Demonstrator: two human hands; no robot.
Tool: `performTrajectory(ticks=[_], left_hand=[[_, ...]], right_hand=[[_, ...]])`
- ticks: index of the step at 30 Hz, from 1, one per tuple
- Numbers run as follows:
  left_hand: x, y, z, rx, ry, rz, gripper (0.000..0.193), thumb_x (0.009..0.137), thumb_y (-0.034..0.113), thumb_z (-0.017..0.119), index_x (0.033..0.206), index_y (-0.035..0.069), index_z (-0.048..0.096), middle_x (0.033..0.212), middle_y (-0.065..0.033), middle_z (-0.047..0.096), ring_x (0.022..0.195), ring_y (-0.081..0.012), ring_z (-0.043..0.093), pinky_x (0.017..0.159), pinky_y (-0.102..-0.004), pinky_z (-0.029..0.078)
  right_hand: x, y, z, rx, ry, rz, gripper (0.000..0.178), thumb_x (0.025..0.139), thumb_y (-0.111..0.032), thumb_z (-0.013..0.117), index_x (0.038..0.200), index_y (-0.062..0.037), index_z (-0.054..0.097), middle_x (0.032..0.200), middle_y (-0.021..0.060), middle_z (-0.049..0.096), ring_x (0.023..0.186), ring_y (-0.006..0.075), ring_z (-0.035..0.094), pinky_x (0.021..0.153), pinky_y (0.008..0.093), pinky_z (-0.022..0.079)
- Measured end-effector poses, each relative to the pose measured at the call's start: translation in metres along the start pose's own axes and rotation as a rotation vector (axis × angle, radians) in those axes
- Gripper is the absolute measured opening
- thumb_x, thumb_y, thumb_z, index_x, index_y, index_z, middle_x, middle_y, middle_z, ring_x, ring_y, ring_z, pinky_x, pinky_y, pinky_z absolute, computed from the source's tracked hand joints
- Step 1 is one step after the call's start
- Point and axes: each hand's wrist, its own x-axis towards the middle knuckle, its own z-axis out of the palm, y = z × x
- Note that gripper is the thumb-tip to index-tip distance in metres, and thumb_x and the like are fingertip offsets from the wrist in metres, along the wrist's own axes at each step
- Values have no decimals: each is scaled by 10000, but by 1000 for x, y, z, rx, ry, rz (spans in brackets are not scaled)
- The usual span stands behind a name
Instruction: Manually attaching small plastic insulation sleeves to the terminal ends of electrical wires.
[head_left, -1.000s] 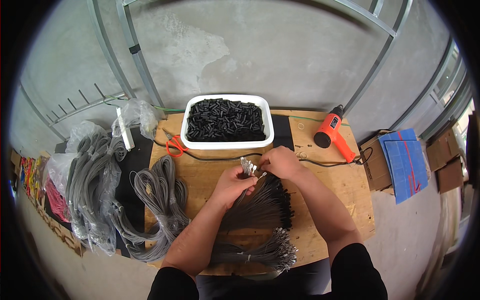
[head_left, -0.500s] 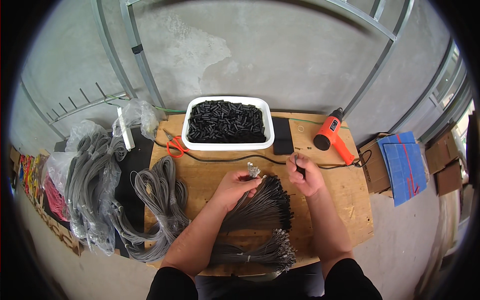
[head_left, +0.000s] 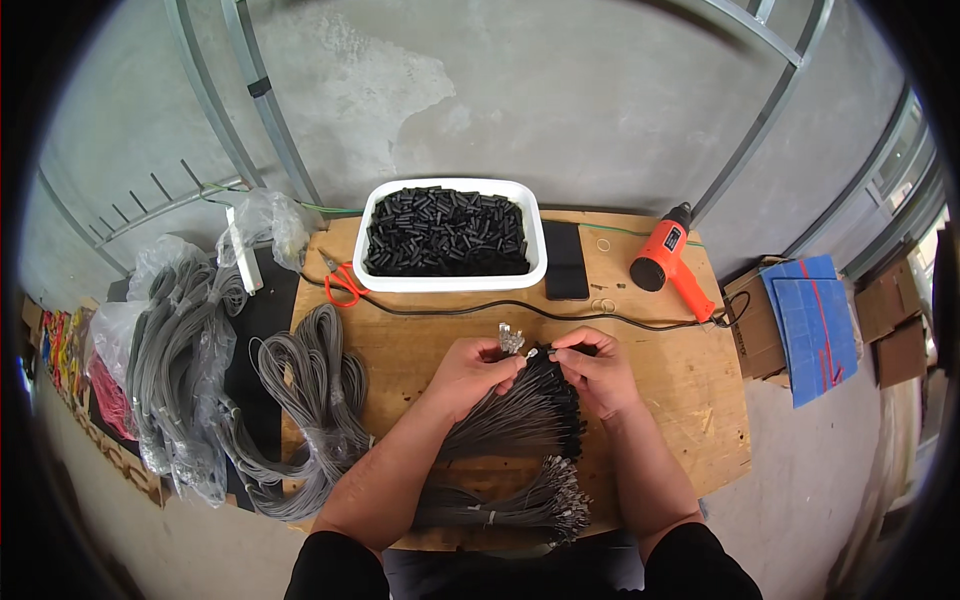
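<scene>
My left hand [head_left: 470,368] grips a small bunch of thin grey wires with metal terminal ends [head_left: 511,340] that stick up past my fingers. My right hand [head_left: 596,368] pinches one wire's tip, with a short black sleeve on it, right beside my left fingers. Under both hands lies a fan of grey wires with black sleeved ends [head_left: 525,410] on the wooden board [head_left: 690,390]. Another tied bundle of wires with bare metal ends [head_left: 520,500] lies nearer me. A white tray [head_left: 455,281] full of short black tube pieces stands at the board's far side.
An orange heat gun [head_left: 670,262] lies at the far right, its black cord [head_left: 440,308] running across the board. Orange-handled scissors [head_left: 345,282] and a black phone [head_left: 567,260] flank the tray. Coils of grey cable [head_left: 310,390] and bagged cable [head_left: 175,360] lie left. Cardboard and blue sheets [head_left: 810,320] sit right.
My right hand moved away to the right, then came back to the wire tips held in my left hand. My left hand stayed almost in place.
</scene>
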Motion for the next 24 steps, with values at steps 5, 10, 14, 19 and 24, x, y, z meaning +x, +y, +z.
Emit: performTrajectory(ticks=[5,10,14,19,24], left_hand=[[0,-4,1,40,-28,20,110,919,73,734,947,-22,685,776,-22,631,666,-91,575,605,-253,470],[1,-4,1,36,-26,37,103,915,63,731,936,-27,686,764,-20,630,658,-89,574,601,-254,470],[1,-4,1,73,-22,48,98,913,61,731,929,-26,687,754,-19,632,650,-86,573,601,-250,465],[-1,0,1,85,-67,49,92,913,68,731,918,-13,689,723,-16,626,641,-83,569,598,-239,438],[-2,2,3,101,-68,18,90,915,73,732,918,-6,689,715,-14,623,635,-81,562,597,-237,427]], right_hand=[[-4,4,5,-14,39,6,143,908,21,721,1049,5,700,878,86,717,599,61,475,546,212,372],[-6,3,9,-66,38,-10,150,908,40,718,1055,9,709,809,8,666,602,33,478,536,190,349],[-6,4,11,-113,44,-21,152,910,39,717,1059,12,713,795,-1,655,598,28,475,532,189,347],[-7,6,11,-197,70,-73,165,928,21,711,1091,14,730,784,-20,646,601,17,466,531,181,349],[-7,5,11,-189,62,-83,166,935,0,713,1099,17,734,796,-15,662,606,17,466,535,178,357]])
